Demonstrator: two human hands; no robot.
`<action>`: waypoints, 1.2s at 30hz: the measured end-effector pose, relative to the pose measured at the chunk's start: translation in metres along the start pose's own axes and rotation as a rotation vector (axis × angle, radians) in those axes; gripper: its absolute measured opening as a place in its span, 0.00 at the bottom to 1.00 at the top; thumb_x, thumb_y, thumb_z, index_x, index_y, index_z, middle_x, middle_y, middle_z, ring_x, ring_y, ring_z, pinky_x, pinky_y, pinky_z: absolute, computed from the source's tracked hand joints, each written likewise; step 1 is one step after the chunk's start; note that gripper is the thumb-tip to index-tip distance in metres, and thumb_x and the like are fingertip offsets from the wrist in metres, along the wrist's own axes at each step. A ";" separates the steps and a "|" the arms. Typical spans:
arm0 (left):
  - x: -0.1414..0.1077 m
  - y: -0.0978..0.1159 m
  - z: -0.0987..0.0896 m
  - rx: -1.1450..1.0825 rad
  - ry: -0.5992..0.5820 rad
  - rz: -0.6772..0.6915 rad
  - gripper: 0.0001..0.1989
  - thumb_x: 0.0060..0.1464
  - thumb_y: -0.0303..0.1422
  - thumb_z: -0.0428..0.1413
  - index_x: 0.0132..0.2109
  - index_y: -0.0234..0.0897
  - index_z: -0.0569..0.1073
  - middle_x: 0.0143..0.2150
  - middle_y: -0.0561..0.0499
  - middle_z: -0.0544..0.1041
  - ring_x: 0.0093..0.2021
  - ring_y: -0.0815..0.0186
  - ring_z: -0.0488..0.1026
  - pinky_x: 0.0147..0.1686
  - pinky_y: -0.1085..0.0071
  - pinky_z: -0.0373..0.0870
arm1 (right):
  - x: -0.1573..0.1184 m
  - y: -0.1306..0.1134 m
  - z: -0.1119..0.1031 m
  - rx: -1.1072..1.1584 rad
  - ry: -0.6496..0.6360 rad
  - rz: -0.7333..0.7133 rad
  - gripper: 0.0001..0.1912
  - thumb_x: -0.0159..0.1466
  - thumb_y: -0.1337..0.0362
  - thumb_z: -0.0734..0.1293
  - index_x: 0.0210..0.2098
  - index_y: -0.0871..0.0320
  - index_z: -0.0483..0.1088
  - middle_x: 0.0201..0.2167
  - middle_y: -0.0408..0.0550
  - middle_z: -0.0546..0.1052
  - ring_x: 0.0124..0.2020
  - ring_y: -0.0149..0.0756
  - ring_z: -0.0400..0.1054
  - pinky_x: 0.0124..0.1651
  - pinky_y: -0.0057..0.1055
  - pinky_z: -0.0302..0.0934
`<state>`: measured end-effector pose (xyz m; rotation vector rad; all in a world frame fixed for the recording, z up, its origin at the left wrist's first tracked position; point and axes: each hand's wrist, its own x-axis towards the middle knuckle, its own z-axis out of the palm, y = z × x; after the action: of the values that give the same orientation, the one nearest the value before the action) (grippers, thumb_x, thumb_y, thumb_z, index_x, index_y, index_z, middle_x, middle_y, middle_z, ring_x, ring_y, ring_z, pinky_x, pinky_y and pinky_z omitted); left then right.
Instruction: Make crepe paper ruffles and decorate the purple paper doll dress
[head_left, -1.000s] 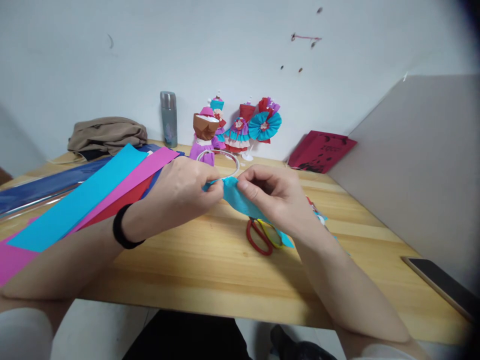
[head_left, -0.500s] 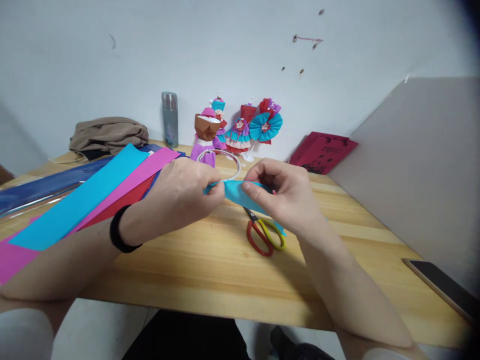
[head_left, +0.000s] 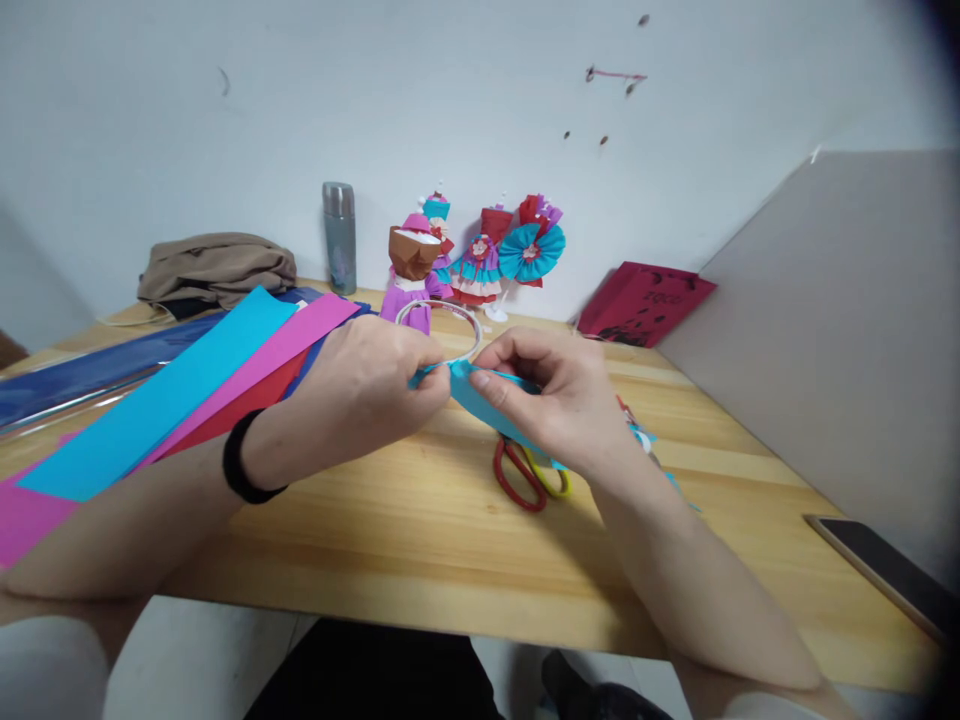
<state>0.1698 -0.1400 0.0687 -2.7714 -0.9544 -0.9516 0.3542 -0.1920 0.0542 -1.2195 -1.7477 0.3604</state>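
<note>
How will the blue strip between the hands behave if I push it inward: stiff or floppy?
Probably floppy: the blue strip droops below the right hand. It may bunch up rather than stay flat, since it looks puckered beside the left hand. It looks thin, so it's likely light and easily creased.

you have one left hand [head_left: 375, 375], one right hand [head_left: 559, 395], one held blue strip [head_left: 487, 404] and one black wrist band [head_left: 235, 462]. you can count four little paper dresses [head_left: 411, 255], one bottle [head_left: 340, 240], one phone [head_left: 885, 575], one pink bag [head_left: 645, 305], one white ring [head_left: 478, 332] and one pair of scissors [head_left: 505, 487].
</note>
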 end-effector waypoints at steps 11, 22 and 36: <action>-0.001 -0.001 0.002 -0.010 -0.017 0.022 0.18 0.53 0.30 0.49 0.19 0.38 0.51 0.17 0.56 0.51 0.21 0.70 0.46 0.24 0.68 0.45 | 0.001 -0.001 0.000 0.004 0.024 -0.008 0.07 0.60 0.62 0.69 0.26 0.56 0.73 0.23 0.43 0.74 0.25 0.32 0.64 0.28 0.29 0.58; -0.002 -0.001 0.001 0.001 -0.016 0.032 0.17 0.51 0.28 0.49 0.20 0.38 0.51 0.17 0.57 0.50 0.21 0.70 0.48 0.24 0.67 0.45 | 0.002 0.001 0.003 0.001 0.069 -0.041 0.07 0.59 0.64 0.69 0.26 0.56 0.70 0.23 0.42 0.72 0.24 0.31 0.63 0.28 0.29 0.57; 0.000 -0.001 0.002 -0.018 -0.023 0.088 0.13 0.51 0.26 0.49 0.20 0.38 0.58 0.18 0.57 0.55 0.22 0.70 0.48 0.24 0.68 0.45 | 0.004 0.010 0.002 0.040 0.021 0.029 0.07 0.58 0.61 0.70 0.35 0.57 0.76 0.21 0.39 0.68 0.21 0.28 0.59 0.25 0.27 0.54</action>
<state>0.1703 -0.1389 0.0672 -2.8189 -0.8235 -0.9227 0.3582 -0.1836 0.0485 -1.2169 -1.6994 0.3959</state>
